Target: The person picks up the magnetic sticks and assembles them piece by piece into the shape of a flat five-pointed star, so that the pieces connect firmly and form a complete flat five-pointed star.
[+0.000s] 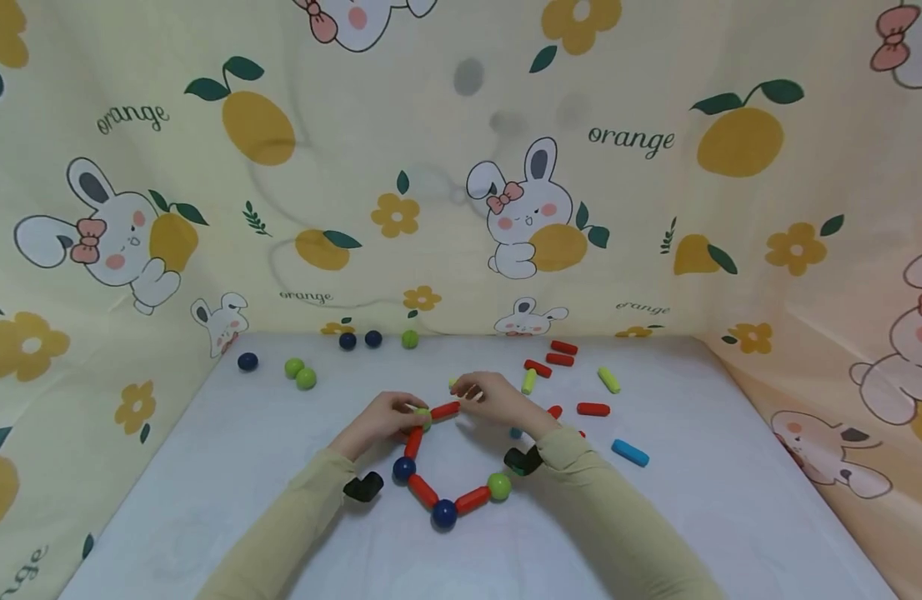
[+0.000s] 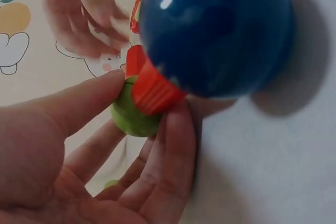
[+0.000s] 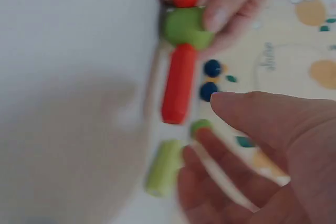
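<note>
My left hand (image 1: pixel 382 418) pinches a green ball (image 2: pixel 126 113) between thumb and fingers. Two red rods join that ball: one (image 1: pixel 444 410) points toward the right hand, the other (image 1: pixel 413 442) runs down to a dark blue ball (image 1: pixel 404 469). From there the chain bends through a red rod (image 1: pixel 423 491), a second dark blue ball (image 1: pixel 444 514) and another red rod (image 1: pixel 473 500) to a green ball (image 1: pixel 498 486). Beside the free end of the upper rod is my right hand (image 1: pixel 498 402), thumb and fingers apart with nothing between them in the right wrist view.
Loose dark blue balls (image 1: pixel 373 339) and green balls (image 1: pixel 306 378) lie at the table's back left. Several red rods (image 1: pixel 593 409), yellow-green rods (image 1: pixel 608 380) and a blue rod (image 1: pixel 629 452) are scattered on the right. A patterned cloth (image 1: pixel 431 167) rises behind the white table (image 1: pixel 206 500).
</note>
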Demonstrator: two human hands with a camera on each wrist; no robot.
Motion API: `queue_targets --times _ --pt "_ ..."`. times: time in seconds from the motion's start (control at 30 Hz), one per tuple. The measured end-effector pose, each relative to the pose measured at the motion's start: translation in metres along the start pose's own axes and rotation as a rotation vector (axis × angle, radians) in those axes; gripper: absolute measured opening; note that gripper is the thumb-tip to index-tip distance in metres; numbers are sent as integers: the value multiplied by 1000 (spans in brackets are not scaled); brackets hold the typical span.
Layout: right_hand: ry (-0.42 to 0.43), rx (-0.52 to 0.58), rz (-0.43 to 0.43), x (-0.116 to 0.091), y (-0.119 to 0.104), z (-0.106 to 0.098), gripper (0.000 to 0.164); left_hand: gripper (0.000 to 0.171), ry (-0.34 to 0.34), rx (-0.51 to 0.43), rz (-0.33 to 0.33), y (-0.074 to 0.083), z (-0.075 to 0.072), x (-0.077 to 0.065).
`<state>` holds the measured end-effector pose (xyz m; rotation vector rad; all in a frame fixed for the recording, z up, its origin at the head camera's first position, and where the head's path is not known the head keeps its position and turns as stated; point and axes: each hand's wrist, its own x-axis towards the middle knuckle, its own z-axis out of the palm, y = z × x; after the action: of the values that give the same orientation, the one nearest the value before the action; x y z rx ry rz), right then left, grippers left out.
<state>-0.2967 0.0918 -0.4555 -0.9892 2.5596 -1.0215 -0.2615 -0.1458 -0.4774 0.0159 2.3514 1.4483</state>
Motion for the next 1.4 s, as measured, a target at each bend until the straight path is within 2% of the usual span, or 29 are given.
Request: queue_targets --times 0.1,0.23,0.33,0.43,0.63,0.97,1.1,1.2,1.3,1.4 --pt "4 -14 27 -21 -8 -8 26 33 21 27 9 -2 -2 -3" --pt "-48 51 139 -51 -19 -11 25 32 46 46 18 -6 -5 -5" --pt "-93 81 211 -71 -24 -4 23 33 51 54 25 -8 -7 -6" --pt "-109 70 239 -86 -25 8 22 33 62 58 31 -9 -9 -6" --pt "-96 96 270 -99 -26 24 29 30 78 55 39 -5 -12 -9" --pt "-50 110 281 -87 -21 21 26 27 68 42 46 -13 -20 -15" --pt "-14 119 315 -73 -15 16 26 25 81 26 35 -18 -24 -21" --pt "9 129 348 -59 -10 13 26 23 105 52 28 -23 -24 -25" --pt "29 143 371 -44 -3 11 27 22 132 78 23 -27 -23 -34" --pt "42 154 371 -31 2 10 27 22 136 64 17 -30 -19 -43"
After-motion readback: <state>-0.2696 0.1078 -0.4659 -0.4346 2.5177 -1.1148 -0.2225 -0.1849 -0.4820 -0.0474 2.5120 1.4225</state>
